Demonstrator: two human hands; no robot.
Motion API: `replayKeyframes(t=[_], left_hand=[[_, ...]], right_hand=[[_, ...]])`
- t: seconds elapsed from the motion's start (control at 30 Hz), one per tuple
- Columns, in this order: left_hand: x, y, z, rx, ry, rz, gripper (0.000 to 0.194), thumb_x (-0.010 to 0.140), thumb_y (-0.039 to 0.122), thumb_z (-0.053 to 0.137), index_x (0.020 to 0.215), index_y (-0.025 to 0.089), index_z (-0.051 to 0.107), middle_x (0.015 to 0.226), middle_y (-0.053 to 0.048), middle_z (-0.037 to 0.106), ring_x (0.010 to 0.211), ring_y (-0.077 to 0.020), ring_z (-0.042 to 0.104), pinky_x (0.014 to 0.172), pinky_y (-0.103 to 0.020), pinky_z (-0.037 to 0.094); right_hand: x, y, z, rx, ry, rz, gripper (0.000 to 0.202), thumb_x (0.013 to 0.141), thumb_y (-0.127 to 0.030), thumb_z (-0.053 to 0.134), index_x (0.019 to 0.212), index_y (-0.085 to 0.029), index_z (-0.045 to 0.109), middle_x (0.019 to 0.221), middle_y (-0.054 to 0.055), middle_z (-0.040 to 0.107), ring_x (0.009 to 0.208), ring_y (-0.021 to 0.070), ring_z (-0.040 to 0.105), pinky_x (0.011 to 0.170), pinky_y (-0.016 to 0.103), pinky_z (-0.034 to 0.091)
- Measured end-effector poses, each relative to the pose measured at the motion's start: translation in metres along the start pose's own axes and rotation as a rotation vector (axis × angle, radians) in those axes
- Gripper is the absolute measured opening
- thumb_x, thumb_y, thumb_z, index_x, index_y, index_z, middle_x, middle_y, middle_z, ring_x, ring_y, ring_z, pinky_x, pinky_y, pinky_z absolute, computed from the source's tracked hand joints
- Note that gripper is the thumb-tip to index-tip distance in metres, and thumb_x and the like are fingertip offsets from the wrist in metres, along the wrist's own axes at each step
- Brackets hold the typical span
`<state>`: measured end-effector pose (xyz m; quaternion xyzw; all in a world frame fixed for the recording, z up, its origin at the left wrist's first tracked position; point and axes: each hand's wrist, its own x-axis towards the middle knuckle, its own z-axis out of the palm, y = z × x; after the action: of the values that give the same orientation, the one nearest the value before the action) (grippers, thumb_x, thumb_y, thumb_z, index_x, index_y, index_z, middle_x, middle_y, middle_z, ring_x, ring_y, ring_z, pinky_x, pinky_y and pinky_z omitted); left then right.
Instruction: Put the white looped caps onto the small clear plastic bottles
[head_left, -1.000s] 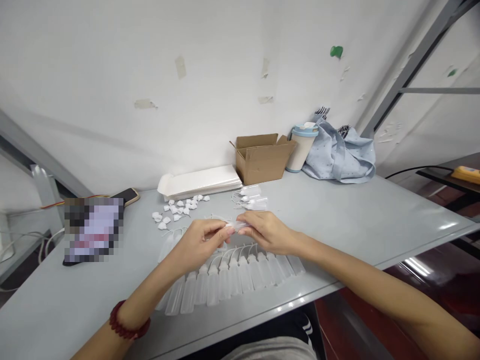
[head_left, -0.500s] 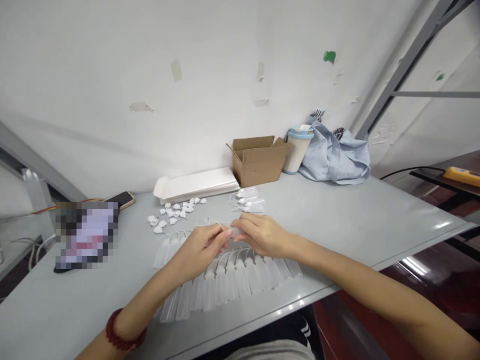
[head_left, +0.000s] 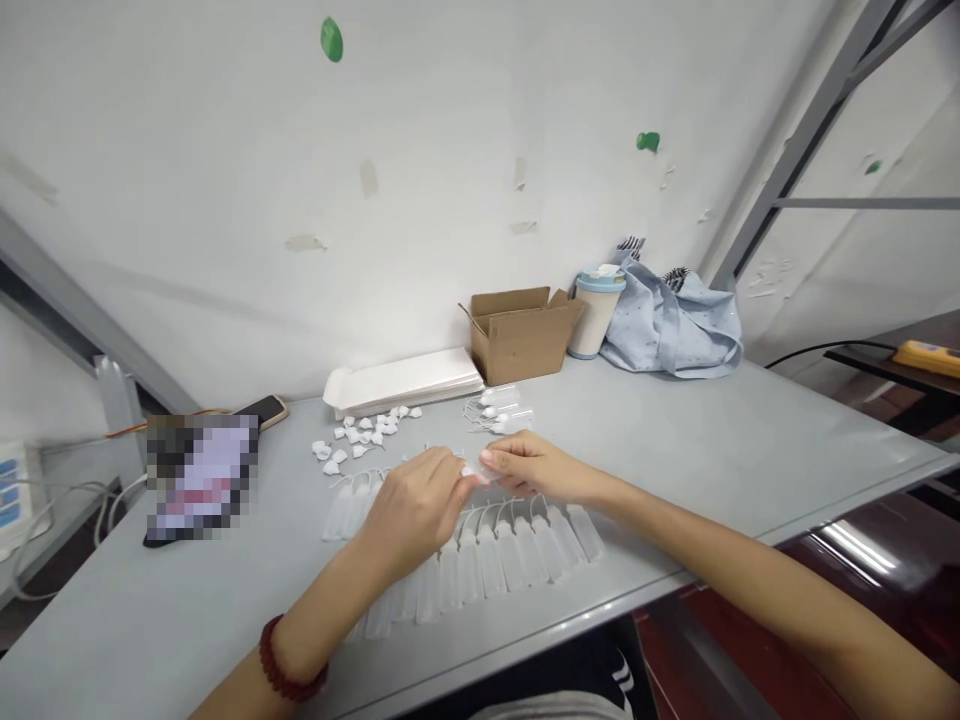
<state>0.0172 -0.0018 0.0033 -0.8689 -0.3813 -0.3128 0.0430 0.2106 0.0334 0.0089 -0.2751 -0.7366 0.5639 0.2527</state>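
The grey counter (head_left: pixel 750 440) ran out from a white wall, and at its back lay a crumpled blue cloth bag (head_left: pixel 675 325), an open cardboard box (head_left: pixel 521 335), a pale cup with a blue lid (head_left: pixel 596 312) and a flat stack of white sheets (head_left: pixel 405 380). Nearer the person, a row of small clear plastic bottles (head_left: pixel 510 550) lay side by side along the front edge, with a scatter of little white caps (head_left: pixel 360 435) behind them and a few more clear bottles (head_left: pixel 499 408) just beyond. Both hands met over the row. The left hand (head_left: pixel 412 505), a red bead bracelet (head_left: pixel 289 665) on its wrist, was curled nearly closed, its fingertips pinching one end of a small clear bottle (head_left: pixel 474 470). The right hand (head_left: pixel 536 468) was likewise closed down, thumb and forefinger gripping the other end of that piece. It sat between the two hands, just above the lying row.
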Motion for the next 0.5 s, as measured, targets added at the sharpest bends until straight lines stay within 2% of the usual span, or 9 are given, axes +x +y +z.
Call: replayKeyframes(t=[0.1,0.2,0.33,0.43,0.5], left_hand=[[0.003,0.001,-0.005,-0.285,-0.16,-0.316,0.037,0.095,0.033,0.029,0.067,0.02,0.047,0.063,0.0,0.052,0.057,-0.0145,0.05,0.056,-0.027,0.038],[0.005,0.006,-0.007,-0.531,-0.22,-0.507,0.043,0.096,0.041,0.024,0.065,0.02,0.047,0.06,0.001,0.053,0.059,-0.0151,0.053,0.059,-0.027,0.041],[0.003,0.01,-0.004,-0.603,-0.253,-0.557,0.044,0.094,0.046,0.024,0.063,0.021,0.042,0.056,0.002,0.049,0.053,-0.0142,0.047,0.053,-0.026,0.038],[0.001,0.01,0.002,-0.523,-0.217,-0.54,0.043,0.094,0.044,0.025,0.06,0.022,0.039,0.054,0.003,0.045,0.049,-0.0138,0.044,0.05,-0.027,0.035],[-0.001,0.013,0.006,-0.456,-0.162,-0.496,0.043,0.095,0.04,0.024,0.059,0.022,0.038,0.052,0.003,0.044,0.048,-0.0137,0.043,0.051,-0.027,0.034]], right_hand=[[0.001,0.004,0.001,-0.414,0.188,-0.224,0.036,0.093,-0.044,0.041,0.074,-0.015,0.051,0.062,-0.001,0.044,0.056,0.0102,0.038,0.054,0.024,0.032],[0.001,0.012,0.002,-0.735,0.254,-0.413,0.029,0.095,-0.04,0.038,0.093,-0.015,0.054,0.075,0.005,0.055,0.066,0.0148,0.046,0.06,0.027,0.037],[0.001,0.018,0.004,-0.87,0.266,-0.515,0.031,0.096,-0.038,0.035,0.099,-0.013,0.054,0.076,0.007,0.055,0.065,0.0163,0.047,0.057,0.027,0.038],[0.0,0.014,0.006,-0.783,0.235,-0.504,0.029,0.096,-0.037,0.038,0.095,-0.013,0.055,0.073,0.006,0.056,0.065,0.0153,0.049,0.059,0.026,0.038],[-0.001,0.009,0.008,-0.653,0.229,-0.432,0.03,0.095,-0.036,0.038,0.083,-0.015,0.055,0.067,0.003,0.054,0.06,0.013,0.048,0.059,0.025,0.038]])
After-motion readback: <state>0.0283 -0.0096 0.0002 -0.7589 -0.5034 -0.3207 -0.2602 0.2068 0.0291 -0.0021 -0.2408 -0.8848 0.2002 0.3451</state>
